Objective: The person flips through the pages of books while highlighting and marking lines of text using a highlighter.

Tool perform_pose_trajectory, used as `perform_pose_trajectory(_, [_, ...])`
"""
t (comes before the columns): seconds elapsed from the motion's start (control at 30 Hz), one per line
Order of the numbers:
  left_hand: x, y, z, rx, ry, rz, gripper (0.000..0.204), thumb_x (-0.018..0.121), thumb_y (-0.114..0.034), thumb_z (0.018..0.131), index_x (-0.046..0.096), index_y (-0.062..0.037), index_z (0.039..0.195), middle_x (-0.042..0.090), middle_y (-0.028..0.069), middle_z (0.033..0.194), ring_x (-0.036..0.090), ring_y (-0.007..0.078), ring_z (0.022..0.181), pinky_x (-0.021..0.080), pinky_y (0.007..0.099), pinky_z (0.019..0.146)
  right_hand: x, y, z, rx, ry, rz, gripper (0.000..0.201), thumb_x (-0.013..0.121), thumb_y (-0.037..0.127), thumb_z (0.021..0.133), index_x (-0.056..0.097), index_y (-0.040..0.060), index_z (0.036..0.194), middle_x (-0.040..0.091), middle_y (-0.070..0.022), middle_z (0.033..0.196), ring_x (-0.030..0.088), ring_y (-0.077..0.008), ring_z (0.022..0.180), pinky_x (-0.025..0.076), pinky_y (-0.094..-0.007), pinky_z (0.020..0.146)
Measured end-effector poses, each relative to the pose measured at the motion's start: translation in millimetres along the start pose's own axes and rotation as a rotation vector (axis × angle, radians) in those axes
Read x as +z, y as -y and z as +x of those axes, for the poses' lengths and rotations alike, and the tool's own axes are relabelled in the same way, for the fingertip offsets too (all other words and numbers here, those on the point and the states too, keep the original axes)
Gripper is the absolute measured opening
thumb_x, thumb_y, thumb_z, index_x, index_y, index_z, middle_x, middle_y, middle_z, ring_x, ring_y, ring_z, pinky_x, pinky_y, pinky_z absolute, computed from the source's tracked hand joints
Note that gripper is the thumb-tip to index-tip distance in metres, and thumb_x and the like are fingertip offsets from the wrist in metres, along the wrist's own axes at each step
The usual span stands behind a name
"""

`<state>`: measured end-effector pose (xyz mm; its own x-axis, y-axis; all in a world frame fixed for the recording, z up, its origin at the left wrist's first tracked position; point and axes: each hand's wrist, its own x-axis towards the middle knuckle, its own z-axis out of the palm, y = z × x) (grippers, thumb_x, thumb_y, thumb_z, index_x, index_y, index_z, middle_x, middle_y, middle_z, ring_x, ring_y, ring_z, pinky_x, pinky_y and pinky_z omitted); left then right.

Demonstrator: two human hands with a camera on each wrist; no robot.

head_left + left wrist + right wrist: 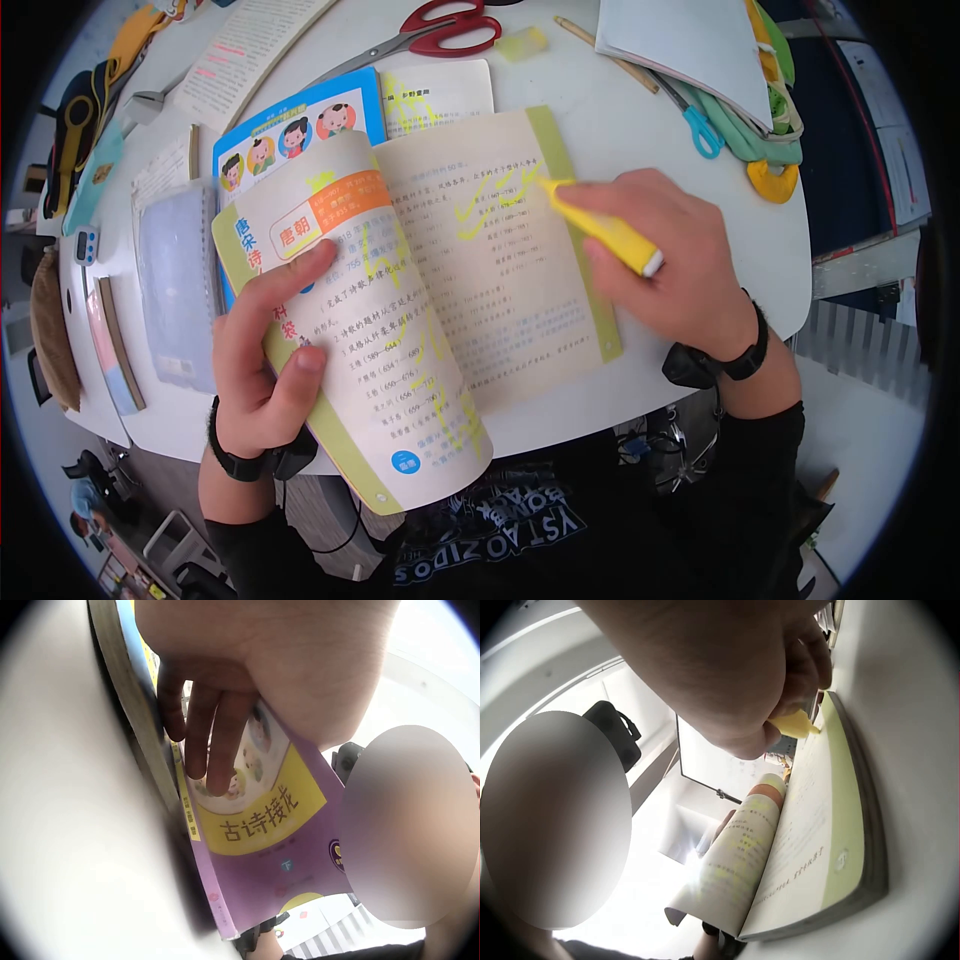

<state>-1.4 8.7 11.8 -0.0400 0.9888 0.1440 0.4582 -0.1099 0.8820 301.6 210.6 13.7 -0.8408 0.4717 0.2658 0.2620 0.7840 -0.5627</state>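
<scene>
An open book (520,370) with green page edges lies at the table's near edge, its left half lifted and curved. My left hand (262,375) grips that half, thumb and a finger over the printed page. In the left wrist view its other fingers spread under the purple and yellow cover (259,900). My right hand (680,255) pinches a yellow highlighter (612,230), its tip right at the upper part of the right page. Yellow ticks and strokes mark both pages. The right wrist view shows the highlighter (796,724) mostly hidden by the fingers.
A blue book (350,95) with cartoon faces lies under the open one. Behind are red-handled scissors (450,30), a yellow cap-like piece (521,43), a pencil (605,52) and blue-handled scissors (703,130). A translucent folder (180,280) and a small timer (87,245) sit left.
</scene>
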Motion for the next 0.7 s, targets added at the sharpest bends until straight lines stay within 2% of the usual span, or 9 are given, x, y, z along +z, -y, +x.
perform_pose_trajectory(0.03, [1, 0, 0, -0.005, -0.001, 0.001, 0.057, 0.058, -0.019, 0.094, 0.054, 0.0088, 0.143, 0.070, 0.0237, 0.125, 0.071, 0.0279, 0.112, 0.052, 0.0369, 0.101, 1, -2, -1, 0.039, -0.075, -0.049, 0.037, 0.075, 0.003, 0.084, 0.073, 0.0085, 0.120, 0.073, -0.0106, 0.097, 0.067, -0.0290, 0.085, 0.056, -0.0370, 0.073])
perform_pose_trajectory(0.17, [3, -1, -2, -0.022, -0.033, -0.039, 0.057, 0.058, -0.020, 0.094, 0.055, 0.0086, 0.143, 0.070, 0.0242, 0.126, 0.071, 0.0285, 0.113, 0.052, 0.0373, 0.101, -5, -3, -1, 0.046, -0.024, 0.020, 0.035, 0.074, 0.003, 0.084, 0.073, 0.0080, 0.119, 0.074, -0.0109, 0.099, 0.067, -0.0289, 0.083, 0.056, -0.0366, 0.072])
perform_pose_trajectory(0.27, [3, 0, -1, 0.005, -0.020, -0.014, 0.057, 0.058, -0.020, 0.094, 0.055, 0.0086, 0.143, 0.069, 0.0249, 0.127, 0.071, 0.0291, 0.114, 0.052, 0.0375, 0.102, -7, -2, -2, 0.002, 0.028, -0.075, 0.035, 0.074, 0.003, 0.084, 0.073, 0.0076, 0.119, 0.073, -0.0113, 0.098, 0.067, -0.0285, 0.082, 0.055, -0.0360, 0.071])
perform_pose_trajectory(0.33, [3, 0, -1, 0.014, -0.028, 0.000, 0.056, 0.058, -0.020, 0.094, 0.055, 0.0083, 0.143, 0.070, 0.0246, 0.126, 0.071, 0.0289, 0.114, 0.052, 0.0373, 0.101, -4, -6, -3, 0.030, -0.164, -0.165, 0.038, 0.069, -0.001, 0.083, 0.072, 0.0014, 0.120, 0.073, -0.0132, 0.101, 0.065, -0.0279, 0.079, 0.053, -0.0339, 0.072])
perform_pose_trajectory(0.37, [3, 0, -1, 0.018, -0.029, 0.001, 0.056, 0.058, -0.020, 0.094, 0.055, 0.0083, 0.143, 0.070, 0.0246, 0.126, 0.071, 0.0289, 0.114, 0.052, 0.0373, 0.101, -5, -3, -2, 0.028, -0.167, -0.167, 0.038, 0.069, -0.001, 0.083, 0.072, 0.0014, 0.120, 0.073, -0.0132, 0.101, 0.065, -0.0279, 0.079, 0.053, -0.0339, 0.072])
perform_pose_trajectory(0.47, [1, -1, 1, 0.023, -0.021, -0.007, 0.055, 0.057, -0.019, 0.095, 0.055, 0.0079, 0.143, 0.071, 0.0240, 0.126, 0.071, 0.0286, 0.113, 0.052, 0.0371, 0.101, -7, 6, 0, 0.054, -0.100, -0.020, 0.041, 0.070, -0.002, 0.082, 0.072, 0.0022, 0.123, 0.071, -0.0129, 0.098, 0.064, -0.0288, 0.079, 0.053, -0.0348, 0.073])
perform_pose_trajectory(0.53, [2, -2, 1, 0.001, -0.012, 0.001, 0.055, 0.057, -0.020, 0.095, 0.056, 0.0074, 0.143, 0.071, 0.0233, 0.125, 0.071, 0.0285, 0.114, 0.052, 0.0374, 0.101, -1, 8, -2, -0.185, 0.127, 0.078, 0.049, 0.079, 0.005, 0.083, 0.071, 0.0090, 0.131, 0.062, -0.0055, 0.089, 0.059, -0.0236, 0.079, 0.052, -0.0378, 0.075])
perform_pose_trajectory(0.63, [2, -2, 1, 0.007, -0.009, 0.011, 0.055, 0.058, -0.020, 0.095, 0.056, 0.0073, 0.143, 0.071, 0.0233, 0.126, 0.072, 0.0287, 0.114, 0.052, 0.0377, 0.102, 16, 12, -5, -0.268, 0.193, 0.206, 0.050, 0.080, 0.006, 0.083, 0.070, 0.0090, 0.132, 0.057, -0.0033, 0.090, 0.057, -0.0225, 0.080, 0.050, -0.0373, 0.082])
perform_pose_trajectory(0.7, [3, -3, 1, -0.008, -0.017, 0.001, 0.055, 0.058, -0.020, 0.095, 0.056, 0.0075, 0.143, 0.071, 0.0235, 0.126, 0.072, 0.0290, 0.114, 0.052, 0.0378, 0.102, 15, 14, -3, -0.256, 0.210, 0.198, 0.050, 0.080, 0.006, 0.083, 0.070, 0.0090, 0.132, 0.057, -0.0032, 0.091, 0.058, -0.0223, 0.082, 0.049, -0.0376, 0.084])
